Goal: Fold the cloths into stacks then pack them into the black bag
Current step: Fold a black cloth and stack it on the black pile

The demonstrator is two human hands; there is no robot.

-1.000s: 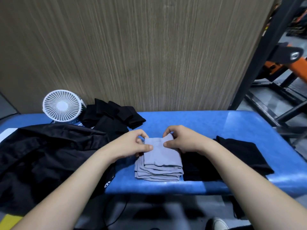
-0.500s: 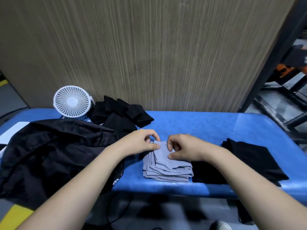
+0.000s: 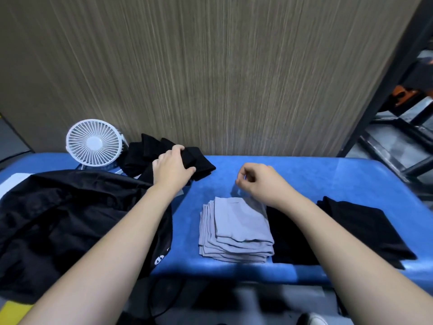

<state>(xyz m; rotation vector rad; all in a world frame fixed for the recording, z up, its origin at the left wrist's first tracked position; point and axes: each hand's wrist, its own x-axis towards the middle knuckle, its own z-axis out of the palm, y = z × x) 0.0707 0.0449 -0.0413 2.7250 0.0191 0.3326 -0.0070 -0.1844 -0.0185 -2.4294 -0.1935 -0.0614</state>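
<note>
A stack of folded grey cloths point(image 3: 236, 231) lies near the front edge of the blue table point(image 3: 328, 179). To its right lies a stack of folded black cloths point(image 3: 365, 228), partly under my right forearm. A heap of unfolded black cloths point(image 3: 145, 153) sits at the back by the wall. My left hand point(image 3: 172, 168) grips one black cloth point(image 3: 199, 164) at the heap's right end. My right hand point(image 3: 257, 181) hovers just behind the grey stack, fingers curled, holding nothing. The black bag point(image 3: 58, 221) lies spread over the table's left part.
A small white fan point(image 3: 93, 143) stands at the back left beside the black heap. A wood-grain panel point(image 3: 210, 66) rises right behind the table. Dark metal shelving point(image 3: 398, 141) stands to the right. A white sheet point(image 3: 14, 181) shows at the far left.
Both hands have let go of the grey stack. My left hand has moved back and left onto the black heap and closed on a cloth. My right hand has lifted off.
</note>
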